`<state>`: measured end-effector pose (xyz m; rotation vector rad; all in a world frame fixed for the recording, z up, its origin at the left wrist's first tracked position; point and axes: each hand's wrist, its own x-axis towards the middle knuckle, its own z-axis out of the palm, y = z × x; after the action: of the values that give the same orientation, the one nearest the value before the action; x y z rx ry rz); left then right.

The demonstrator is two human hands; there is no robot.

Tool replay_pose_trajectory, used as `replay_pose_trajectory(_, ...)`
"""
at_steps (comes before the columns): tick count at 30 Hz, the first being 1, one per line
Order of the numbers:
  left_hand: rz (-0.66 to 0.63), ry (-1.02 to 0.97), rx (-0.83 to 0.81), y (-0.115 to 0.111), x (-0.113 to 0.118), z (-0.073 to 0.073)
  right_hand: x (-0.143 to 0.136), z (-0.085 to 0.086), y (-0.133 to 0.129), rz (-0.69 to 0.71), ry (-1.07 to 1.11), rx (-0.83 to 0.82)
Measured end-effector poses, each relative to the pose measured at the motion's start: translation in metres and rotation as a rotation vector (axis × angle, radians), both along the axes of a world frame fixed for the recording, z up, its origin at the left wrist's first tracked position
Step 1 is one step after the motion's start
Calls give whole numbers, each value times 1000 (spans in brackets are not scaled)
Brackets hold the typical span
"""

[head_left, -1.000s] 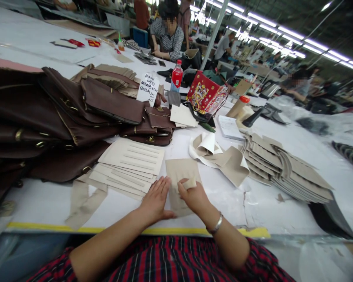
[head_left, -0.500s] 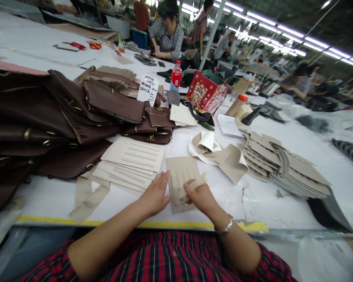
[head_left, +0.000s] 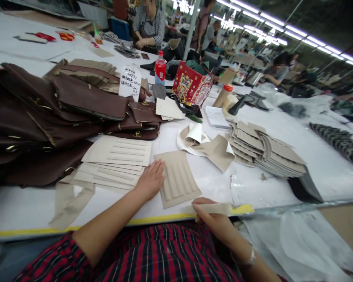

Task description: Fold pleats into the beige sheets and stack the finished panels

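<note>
A beige panel [head_left: 179, 180] with raised parallel ribs lies flat before me on the white table. My left hand [head_left: 151, 179] rests with its fingers stretched out along the panel's left edge. At the table's front edge, lower right of the panel, my right hand [head_left: 213, 219] pinches a pale beige strip [head_left: 219, 207]. Left of my left hand lies a fanned stack of cream slotted panels [head_left: 120, 152], with a loose beige ribbon-like piece [head_left: 72, 203] below it. Curled beige sheet scraps [head_left: 220, 150] lie beyond the panel to the right.
Dark brown leather bags [head_left: 88, 96] pile up at the left. Stacked beige pieces [head_left: 267, 150] stand to the right. Farther back are a red-labelled bottle [head_left: 160, 70], a red patterned box [head_left: 191, 84] and a notepad [head_left: 217, 116]. A co-worker [head_left: 150, 27] sits across the table.
My right hand has moved from above the panel down to the table's front edge, strip still pinched. My left hand has settled at the panel's left edge. The view has shifted right.
</note>
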<state>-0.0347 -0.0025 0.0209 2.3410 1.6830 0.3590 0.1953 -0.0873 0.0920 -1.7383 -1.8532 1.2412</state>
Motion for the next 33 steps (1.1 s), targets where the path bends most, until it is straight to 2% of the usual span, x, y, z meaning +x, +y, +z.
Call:
replay_pose_trajectory(1,-31,8,44,-5,3,0,13,5,-1,11,-12,79)
replay_pose_trajectory(3,-116,25,104,-14,12,-1,25,11,5,153,-57,206)
replay_pose_trajectory(7,-329,73,65,-20,32,-11,12,5,36,567,-111,271)
replay_pose_trajectory(10,-376,101,39,-16,34,-17,11,3,63,702,-178,321)
replay_pose_trajectory(13,-407,116,10,-12,27,-16,42,11,82,714,-294,331)
replay_pose_trajectory(15,-413,128,0,-12,22,-10,68,19,87,669,-351,307)
replay_pose_trajectory(17,-395,131,24,-17,23,-2,87,25,91,545,-327,277)
replay_pose_trajectory(19,-431,103,68,-25,30,5,89,27,99,362,-216,265)
replay_pose_trajectory(21,-554,46,92,-31,40,8,74,22,115,241,-88,302)
replay_pose_trajectory(23,-655,-7,91,-33,49,6,50,13,139,259,3,387)
replay_pose_trajectory(25,-688,-37,97,-32,52,1,27,2,168,371,32,446)
replay_pose_trajectory(28,-702,-52,143,-29,50,-9,1,-10,207,542,-2,399)
replay_pose_trajectory(30,-717,-51,184,-28,48,-16,-14,-12,223,661,7,318)
replay_pose_trajectory(33,-718,-47,243,-27,47,-24,-44,-12,234,844,79,235)
